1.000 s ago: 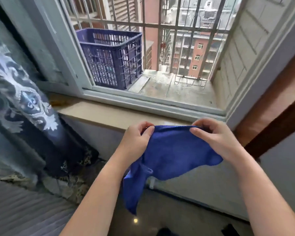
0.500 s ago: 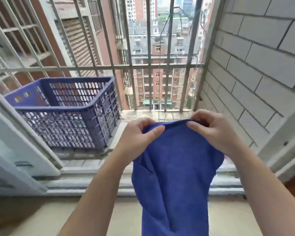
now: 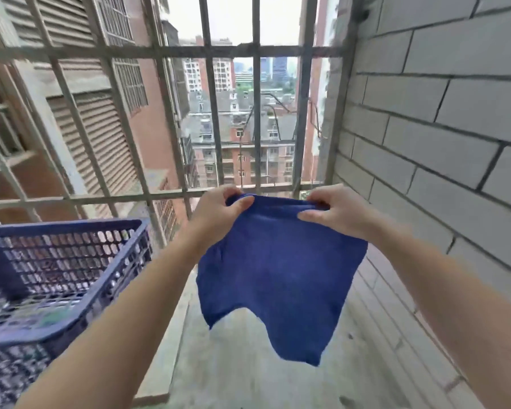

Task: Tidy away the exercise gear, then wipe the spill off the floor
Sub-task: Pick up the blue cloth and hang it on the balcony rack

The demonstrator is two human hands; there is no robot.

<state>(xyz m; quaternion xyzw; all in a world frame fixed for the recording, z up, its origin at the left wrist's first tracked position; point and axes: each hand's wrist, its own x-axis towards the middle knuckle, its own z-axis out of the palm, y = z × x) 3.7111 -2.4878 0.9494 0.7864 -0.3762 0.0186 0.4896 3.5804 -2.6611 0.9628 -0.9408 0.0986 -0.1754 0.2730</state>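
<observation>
A grey concrete ledge (image 3: pixel 242 376) outside the window fills the lower middle of the frame. It is closed in by a metal grille (image 3: pixel 257 119) ahead and a grey tiled wall (image 3: pixel 443 131) on the right. At frame centre both arms reach forward over it. The left hand (image 3: pixel 219 209) pinches the top edge of a blue cloth (image 3: pixel 278 278) between thumb and curled fingers. The right hand (image 3: pixel 335 212) pinches the same edge nearby. The cloth hangs spread below them. At lower left stands a blue slotted crate (image 3: pixel 62 261), its near corner hidden by the left forearm. Brick apartment blocks show beyond the grille.
</observation>
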